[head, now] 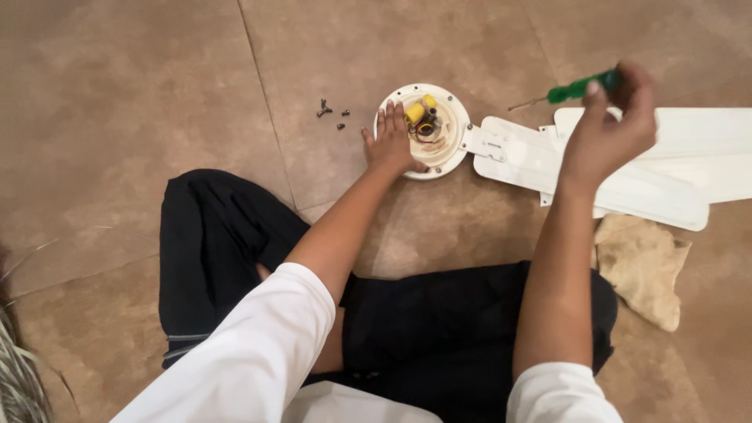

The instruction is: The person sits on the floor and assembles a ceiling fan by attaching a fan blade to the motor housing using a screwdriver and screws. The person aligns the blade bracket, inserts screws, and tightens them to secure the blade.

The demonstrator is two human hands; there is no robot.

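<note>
— Green-handled screwdriver (578, 88), just one?
— One, pinched in the raised right hand (607, 129), above two white fan blades (627, 168).
— And the left hand (389, 143)?
— Flat, fingers spread, on the round white fan motor housing (454, 137) on the tiled floor (117, 94). About four small dark screws (329, 111) lie just left. One tan rag (642, 266).

Screwdriver (583, 87): glossy translucent green plastic handle, thin metal shaft. Fan motor housing (450, 125): smooth white painted metal. Fan blades (627, 168): smooth, matt white. Rag (642, 266), at 5 o'clock: rough tan cloth. Floor (125, 102): matt brown tile.
</note>
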